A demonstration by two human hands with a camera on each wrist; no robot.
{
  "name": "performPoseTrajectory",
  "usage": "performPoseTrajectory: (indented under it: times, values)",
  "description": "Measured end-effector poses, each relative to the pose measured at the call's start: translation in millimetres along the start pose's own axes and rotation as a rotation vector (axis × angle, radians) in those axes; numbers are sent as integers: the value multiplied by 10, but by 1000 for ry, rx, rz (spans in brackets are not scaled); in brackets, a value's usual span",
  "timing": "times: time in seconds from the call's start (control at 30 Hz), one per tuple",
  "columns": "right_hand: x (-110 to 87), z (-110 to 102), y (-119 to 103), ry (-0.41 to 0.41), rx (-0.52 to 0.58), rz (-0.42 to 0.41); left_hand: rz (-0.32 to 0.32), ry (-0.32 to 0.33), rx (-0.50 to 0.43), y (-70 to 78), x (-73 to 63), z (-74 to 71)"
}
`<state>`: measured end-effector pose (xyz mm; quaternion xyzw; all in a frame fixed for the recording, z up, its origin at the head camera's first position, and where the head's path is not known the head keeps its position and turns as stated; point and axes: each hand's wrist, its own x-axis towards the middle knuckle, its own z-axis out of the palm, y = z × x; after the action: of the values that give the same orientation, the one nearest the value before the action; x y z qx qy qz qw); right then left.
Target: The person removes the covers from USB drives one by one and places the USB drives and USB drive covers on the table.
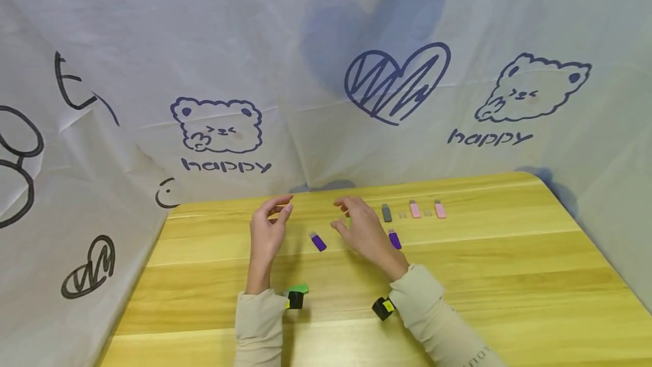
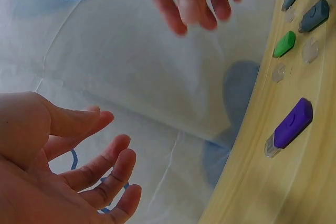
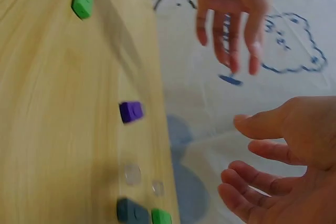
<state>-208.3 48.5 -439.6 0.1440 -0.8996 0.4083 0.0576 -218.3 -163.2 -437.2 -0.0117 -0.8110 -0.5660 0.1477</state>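
Above the wooden table, my left hand (image 1: 268,225) hangs with its fingers loosely bent and nothing in them. My right hand (image 1: 364,231), also holding nothing, faces it from the right with relaxed fingers. Between and below the two hands lies a purple USB stick (image 1: 318,242) with a clear end, seen larger in the left wrist view (image 2: 294,124). Next to the right wrist is a second purple USB stick (image 1: 394,239). A green USB stick (image 1: 299,288) lies by the left wrist, partly hidden. Another green stick (image 2: 284,44) and a grey stick (image 2: 315,15) are mostly covered by my right hand in the head view.
Right of my right hand stand a grey stick (image 1: 386,213) and two pink sticks (image 1: 415,209) in a row. Small clear pieces (image 1: 402,215) lie between them. Behind the table's far edge hangs a white printed cloth (image 1: 326,129); cloth also covers the left side.
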Motion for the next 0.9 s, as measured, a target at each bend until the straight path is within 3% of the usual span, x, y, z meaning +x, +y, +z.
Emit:
performPoseTrajectory:
  times: [0.2, 0.43, 0.63, 0.9]
  values:
    - [137, 243, -84, -174, -87, 26, 1, 7, 13, 5, 6, -34]
    - [227, 490, -92, -292, -226, 36, 9, -8, -4, -5, 6, -45]
    - [259, 644, -122, -295, -315, 29, 15, -9, -28, 16, 10, -58]
    - [267, 760, -122, -268, -311, 4, 17, -3, -35, 17, 15, -60]
